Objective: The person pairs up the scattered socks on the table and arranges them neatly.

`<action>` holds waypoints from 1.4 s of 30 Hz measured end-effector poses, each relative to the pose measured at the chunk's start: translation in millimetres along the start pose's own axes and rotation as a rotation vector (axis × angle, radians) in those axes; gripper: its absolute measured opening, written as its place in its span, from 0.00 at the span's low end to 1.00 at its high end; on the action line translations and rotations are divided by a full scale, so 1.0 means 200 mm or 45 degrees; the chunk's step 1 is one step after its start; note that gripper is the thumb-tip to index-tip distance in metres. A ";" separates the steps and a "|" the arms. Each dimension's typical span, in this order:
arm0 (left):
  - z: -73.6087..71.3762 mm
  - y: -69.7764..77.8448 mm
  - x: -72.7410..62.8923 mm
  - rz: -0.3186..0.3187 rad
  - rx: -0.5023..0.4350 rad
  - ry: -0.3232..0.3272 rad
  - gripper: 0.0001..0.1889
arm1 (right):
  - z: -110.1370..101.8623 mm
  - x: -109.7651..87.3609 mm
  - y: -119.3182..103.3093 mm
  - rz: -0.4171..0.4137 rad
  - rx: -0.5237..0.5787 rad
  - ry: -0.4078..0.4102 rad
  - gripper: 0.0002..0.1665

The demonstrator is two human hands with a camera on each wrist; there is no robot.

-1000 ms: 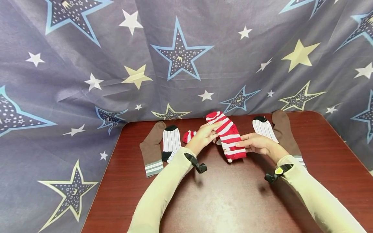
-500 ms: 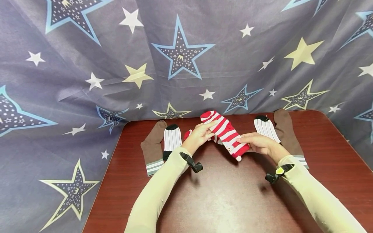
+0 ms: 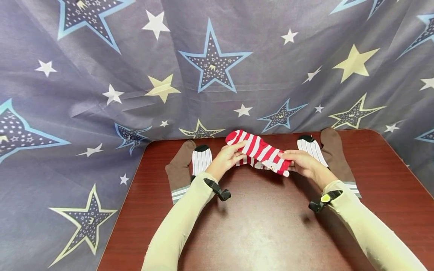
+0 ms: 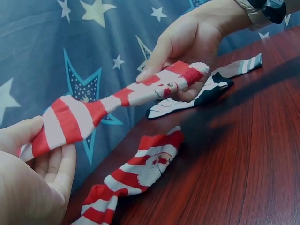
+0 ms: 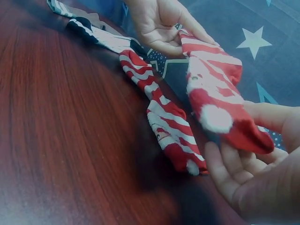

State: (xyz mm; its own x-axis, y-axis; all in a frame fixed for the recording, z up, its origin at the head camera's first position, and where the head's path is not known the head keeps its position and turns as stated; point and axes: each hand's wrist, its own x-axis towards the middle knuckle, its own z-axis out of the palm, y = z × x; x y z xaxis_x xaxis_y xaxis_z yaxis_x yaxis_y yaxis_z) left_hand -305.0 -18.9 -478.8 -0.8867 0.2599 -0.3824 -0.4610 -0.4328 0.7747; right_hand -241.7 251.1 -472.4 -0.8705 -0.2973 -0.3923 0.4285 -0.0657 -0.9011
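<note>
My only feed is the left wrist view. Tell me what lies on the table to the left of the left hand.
Observer: The head view shows a brown sock with white bands at its cuff, and beside it a white sock with thin dark stripes.
Operator: My frame cuts off the lying red-and-white sock, below the held sock. Describe its missing end.
Observer: The right wrist view shows that end: a red toe, pointing toward that same white sock.

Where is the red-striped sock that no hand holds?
In the left wrist view, the loose sock lies on the table, lower centre-left, below the held sock.
</note>
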 end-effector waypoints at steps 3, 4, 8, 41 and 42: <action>-0.02 0.00 -0.01 0.003 -0.008 0.007 0.09 | 0.00 0.00 -0.01 -0.025 0.029 0.020 0.14; -0.03 0.01 -0.01 0.003 -0.011 0.012 0.09 | 0.01 0.00 -0.01 -0.029 0.038 0.027 0.13; -0.05 0.01 0.00 -0.003 -0.010 0.027 0.08 | 0.01 0.00 -0.02 -0.051 0.074 0.048 0.12; -0.14 0.12 0.02 -0.025 -0.120 0.086 0.17 | -0.01 0.02 -0.12 -0.136 0.289 0.073 0.14; -0.14 0.12 0.02 -0.025 -0.125 0.091 0.15 | -0.01 0.02 -0.13 -0.139 0.296 0.078 0.13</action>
State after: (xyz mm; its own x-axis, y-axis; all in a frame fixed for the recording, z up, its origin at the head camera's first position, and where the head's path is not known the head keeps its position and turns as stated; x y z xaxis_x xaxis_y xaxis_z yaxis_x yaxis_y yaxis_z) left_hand -319.7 -52.6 -475.9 -0.8761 0.2086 -0.4347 -0.4766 -0.5115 0.7150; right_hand -256.3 254.2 -451.4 -0.9245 -0.2189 -0.3120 0.3694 -0.3131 -0.8750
